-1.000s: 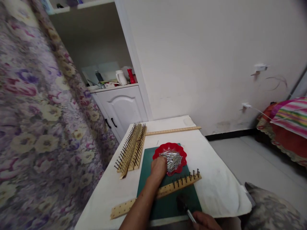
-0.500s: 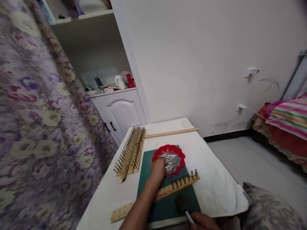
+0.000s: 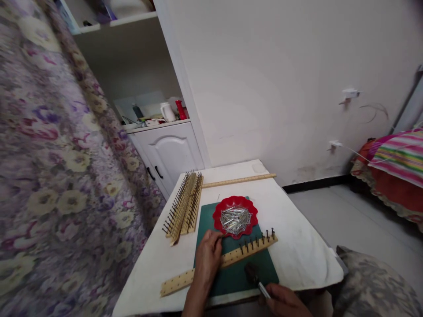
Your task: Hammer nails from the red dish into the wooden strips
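My left hand (image 3: 209,251) is over the near-left rim of the red scalloped bowl (image 3: 217,216), its fingers pinched together. Whatever they hold is too small to make out. Inside the bowl lies a heap of silver nails (image 3: 235,220). Below that hand runs a wooden strip (image 3: 231,258) with drilled holes, slanting across the green mat (image 3: 228,281); dark screws or nails (image 3: 257,242) stand upright at its right end. My right hand (image 3: 284,300) grips the handle of a hammer (image 3: 253,274), whose dark, blurred head is above the mat's near right part.
More wooden strips studded with dark nails (image 3: 185,207) lie at the left of the white-covered table (image 3: 297,246). A bare drilled strip (image 3: 239,180) lies along the back. A floral curtain (image 3: 66,176) hangs left; a camouflage-patterned fabric (image 3: 373,281) is at right.
My left hand has drawn back out of the nails in the bowl, toward me and over the wooden strip. My right hand still holds the hammer low at the mat's edge.
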`<state>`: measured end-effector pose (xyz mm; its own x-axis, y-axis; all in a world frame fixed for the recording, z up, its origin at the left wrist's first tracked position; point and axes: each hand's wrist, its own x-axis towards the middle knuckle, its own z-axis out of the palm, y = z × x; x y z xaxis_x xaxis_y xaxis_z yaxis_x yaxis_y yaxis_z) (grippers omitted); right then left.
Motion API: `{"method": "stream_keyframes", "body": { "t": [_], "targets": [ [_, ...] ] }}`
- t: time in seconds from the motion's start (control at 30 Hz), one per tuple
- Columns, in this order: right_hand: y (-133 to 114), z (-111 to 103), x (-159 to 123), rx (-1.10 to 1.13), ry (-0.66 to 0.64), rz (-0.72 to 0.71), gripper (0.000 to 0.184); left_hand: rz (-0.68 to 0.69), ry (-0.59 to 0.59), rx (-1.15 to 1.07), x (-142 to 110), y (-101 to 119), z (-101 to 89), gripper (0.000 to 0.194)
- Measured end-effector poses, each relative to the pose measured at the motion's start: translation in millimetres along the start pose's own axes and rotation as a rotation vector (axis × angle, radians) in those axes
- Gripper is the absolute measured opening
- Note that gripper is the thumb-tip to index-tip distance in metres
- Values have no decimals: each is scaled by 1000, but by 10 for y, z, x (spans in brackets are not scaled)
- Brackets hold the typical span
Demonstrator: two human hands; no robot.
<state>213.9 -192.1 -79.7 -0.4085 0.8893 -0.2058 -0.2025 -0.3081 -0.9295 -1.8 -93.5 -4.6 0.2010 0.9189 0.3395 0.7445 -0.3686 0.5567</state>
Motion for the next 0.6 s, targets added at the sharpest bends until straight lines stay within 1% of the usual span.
{"method": "stream_keyframes", "body": {
  "t": [0.1,0.2,0.3,0.4,0.47,0.6],
  "targets": [
    [-15,23,-23,30,-12,27,49,-23,-34,-62,-207,-39,36,23],
    [-35,38,-50,3,-13,37,46,-30,-67,-79,-309,-22,89,22],
    [-40,44,-62,28,-29,31,44,-40,-82,-34,-323,23,118,21],
    [-33,45,-61,51,-15,39,42,-32,-103,17,-297,73,126,21],
    [-30,42,-61,49,-6,47,42,-28,-129,62,-276,104,131,21],
    [-36,31,-65,47,-29,50,42,-30,-189,176,-245,140,157,20]
  ]
}}
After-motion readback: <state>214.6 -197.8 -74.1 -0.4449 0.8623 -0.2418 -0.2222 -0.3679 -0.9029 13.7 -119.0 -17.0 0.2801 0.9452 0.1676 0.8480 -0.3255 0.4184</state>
